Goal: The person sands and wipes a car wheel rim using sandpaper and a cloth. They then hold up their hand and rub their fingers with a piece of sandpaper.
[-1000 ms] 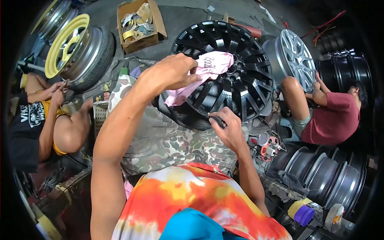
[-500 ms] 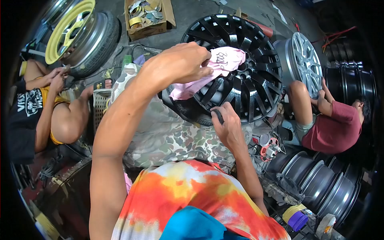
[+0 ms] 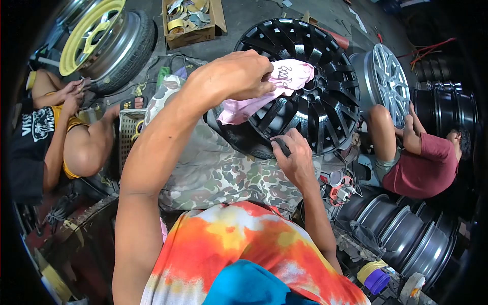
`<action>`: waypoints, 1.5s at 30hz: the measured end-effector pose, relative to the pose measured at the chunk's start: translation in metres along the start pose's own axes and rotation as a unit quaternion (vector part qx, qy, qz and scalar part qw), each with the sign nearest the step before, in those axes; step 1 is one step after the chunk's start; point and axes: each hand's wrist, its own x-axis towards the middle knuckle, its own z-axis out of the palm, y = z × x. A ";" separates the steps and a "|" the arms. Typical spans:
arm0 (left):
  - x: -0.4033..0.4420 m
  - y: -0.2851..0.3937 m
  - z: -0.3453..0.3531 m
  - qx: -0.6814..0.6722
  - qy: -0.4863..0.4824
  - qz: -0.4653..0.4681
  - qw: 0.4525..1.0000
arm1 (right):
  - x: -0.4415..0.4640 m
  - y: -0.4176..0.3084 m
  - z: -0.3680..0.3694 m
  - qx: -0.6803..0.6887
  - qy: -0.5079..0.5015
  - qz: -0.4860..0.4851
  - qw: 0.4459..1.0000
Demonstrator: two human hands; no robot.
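At the far left, a seated person in a black printed shirt and yellow shorts (image 3: 38, 129) is seen beside a wheel with a yellow face, silver barrel and black tyre (image 3: 108, 51). Farther right, an open brown cardboard box (image 3: 190, 37) is filled with scraps and a yellow roll.

Near the middle, a pale pink cloth with black lettering (image 3: 293, 72) is held in the left hand (image 3: 236, 74), its thumb and fingers closed on it. The cloth is draped across a large glossy black multi-spoked wheel rim (image 3: 303, 112), with one end reaching toward the hub and the other hanging at the near left edge. To the right of the left hand and nearer the body, apart from it, the right hand (image 3: 295, 153) is curled around a small dark object (image 3: 282, 147) at the rim's near edge.

Beyond the rim, a silver multi-spoked wheel rim (image 3: 390, 81) is touched by a person in a maroon shirt (image 3: 424, 165).

At left, the box is cut off by the top border. Part of the cloth is hidden by the left hand. The dark object is mostly covered, and its kind cannot be told. Whether the rim is touched by the right hand cannot be made out.
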 end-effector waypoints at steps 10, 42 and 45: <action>0.001 0.002 -0.001 0.003 0.000 0.010 1.000 | -0.004 -0.003 -0.004 -0.061 0.010 -0.040 0.997; 0.007 0.006 -0.003 0.006 -0.027 -0.016 0.999 | 0.013 0.003 0.004 -0.052 0.024 -0.077 0.995; 0.006 0.003 0.002 0.006 -0.015 0.001 1.000 | 0.020 0.001 0.007 -0.002 0.021 -0.074 0.997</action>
